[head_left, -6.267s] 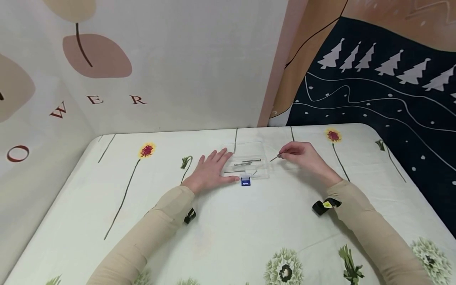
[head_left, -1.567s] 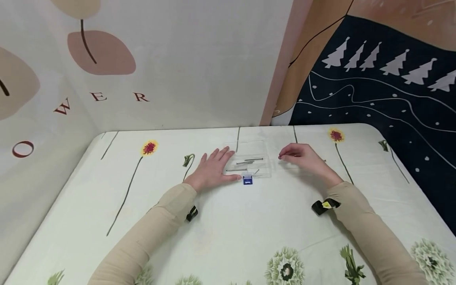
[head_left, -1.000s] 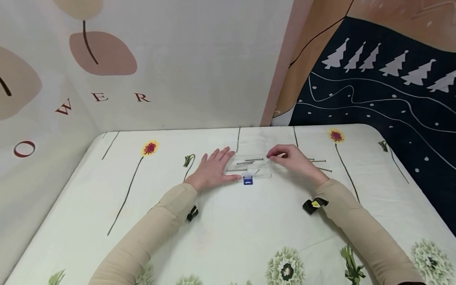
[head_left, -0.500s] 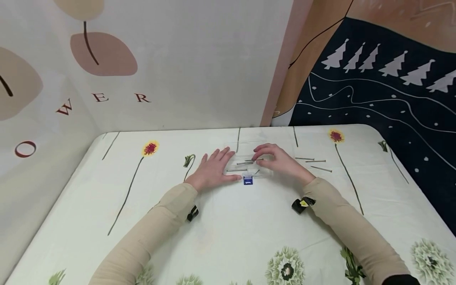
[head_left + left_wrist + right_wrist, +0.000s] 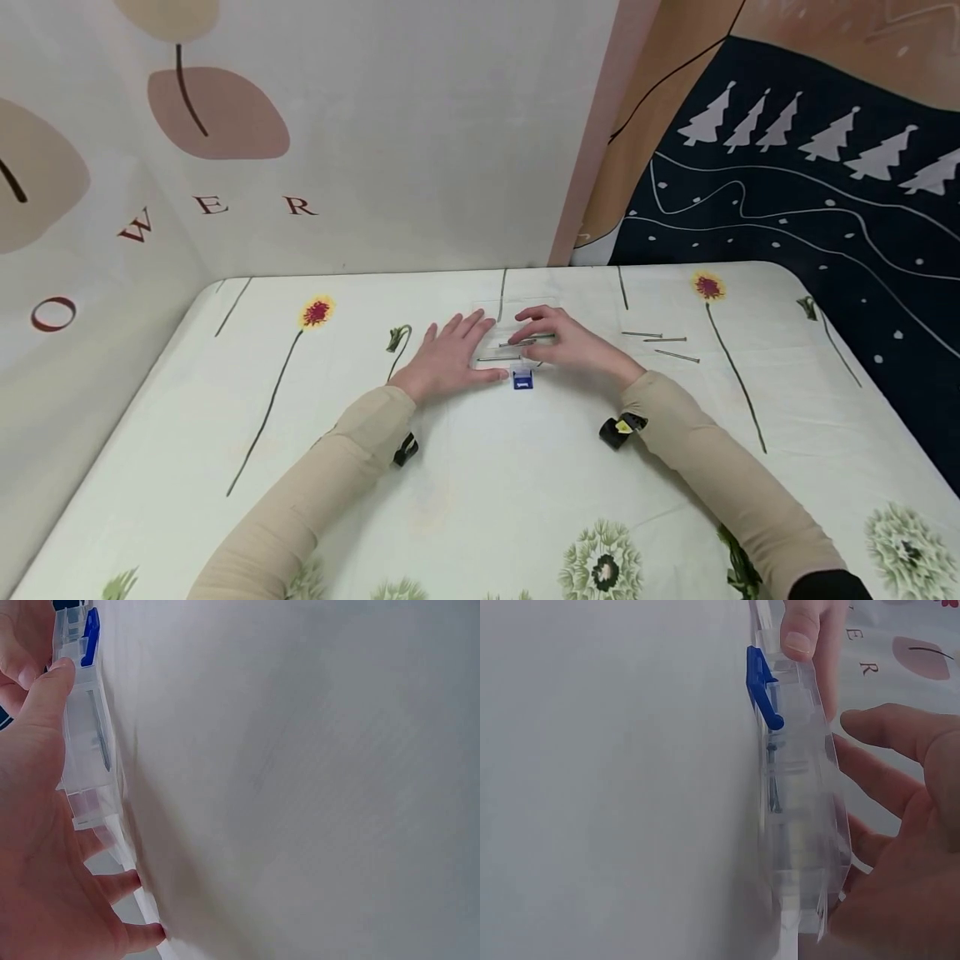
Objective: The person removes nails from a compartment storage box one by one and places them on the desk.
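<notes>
While the left grip point(image 5: 447, 360) lies spread, the right grip point(image 5: 573, 340) (fingertips point(image 5: 844, 747) partly behind a clear box point(image 5: 789, 840)) seems released.

The case point(image 5: 799, 847) is colourless and transparent, with a solid blue latch point(image 5: 522, 379) on its near edge, silver-grey long nails point(image 5: 498, 359) inside it, and grey loose nails point(image 5: 665, 339) to its right. Beneath the case, the tablecloth point(image 5: 480, 483) is white, printed with yellow-and-dark-red flowers, green stems and pale green round blooms; on the near side of the case, both sleeves point(image 5: 315, 492) are plain beige. Beyond the case, the off-white backdrop point(image 5: 412, 183) carries beige and dusty-pink rounded shapes and dark red lettering, while the navy cloth point(image 5: 787, 200) to its far right bears pale trees, lines and dots.
</notes>
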`<action>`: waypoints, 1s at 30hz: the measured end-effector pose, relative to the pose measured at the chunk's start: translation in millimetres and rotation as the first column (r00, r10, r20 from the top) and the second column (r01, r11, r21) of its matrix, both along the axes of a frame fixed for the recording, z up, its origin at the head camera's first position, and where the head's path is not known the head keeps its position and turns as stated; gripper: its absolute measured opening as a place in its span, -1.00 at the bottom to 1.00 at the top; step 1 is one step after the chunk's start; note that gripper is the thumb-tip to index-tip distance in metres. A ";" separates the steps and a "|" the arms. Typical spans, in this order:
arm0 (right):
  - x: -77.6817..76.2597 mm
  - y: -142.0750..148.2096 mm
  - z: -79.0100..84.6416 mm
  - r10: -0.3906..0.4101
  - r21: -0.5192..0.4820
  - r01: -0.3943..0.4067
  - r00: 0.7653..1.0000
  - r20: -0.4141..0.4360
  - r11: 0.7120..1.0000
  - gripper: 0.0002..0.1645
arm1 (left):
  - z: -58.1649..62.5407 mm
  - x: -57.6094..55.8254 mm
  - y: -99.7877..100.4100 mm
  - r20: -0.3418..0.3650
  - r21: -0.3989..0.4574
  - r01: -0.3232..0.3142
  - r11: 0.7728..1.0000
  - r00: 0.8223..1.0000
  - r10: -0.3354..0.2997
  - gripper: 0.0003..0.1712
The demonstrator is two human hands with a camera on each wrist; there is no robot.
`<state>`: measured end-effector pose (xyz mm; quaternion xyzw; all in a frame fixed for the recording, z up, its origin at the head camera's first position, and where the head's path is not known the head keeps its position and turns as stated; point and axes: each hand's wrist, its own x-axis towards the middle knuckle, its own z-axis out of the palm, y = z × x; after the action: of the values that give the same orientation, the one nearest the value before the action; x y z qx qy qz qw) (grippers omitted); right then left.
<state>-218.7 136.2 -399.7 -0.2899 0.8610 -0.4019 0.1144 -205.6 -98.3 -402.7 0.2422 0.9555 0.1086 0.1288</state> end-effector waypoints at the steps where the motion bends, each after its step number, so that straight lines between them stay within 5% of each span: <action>1: -0.1 -0.8 -0.3 0.006 0.011 -0.006 1.000 0.000 1.000 -0.72 | -0.3 0.0 -0.1 0.000 0.000 0.001 1.000 1.000 -0.001 0.06; 16: 2.7 -5.1 4.5 0.049 0.177 -0.045 0.999 -0.018 0.983 -0.60 | 1.5 -0.8 -0.4 0.022 0.016 0.003 1.000 1.000 -0.003 0.07; 30: -0.3 -7.3 7.9 0.060 0.226 -0.064 0.998 0.025 0.972 -0.63 | 2.0 -0.5 -0.6 0.004 -0.001 0.006 1.000 1.000 -0.006 0.07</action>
<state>-219.0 128.9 -391.9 -0.2981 0.8907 -0.2999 0.1670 -206.2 -98.9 -400.7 0.2447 0.9546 0.1084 0.1310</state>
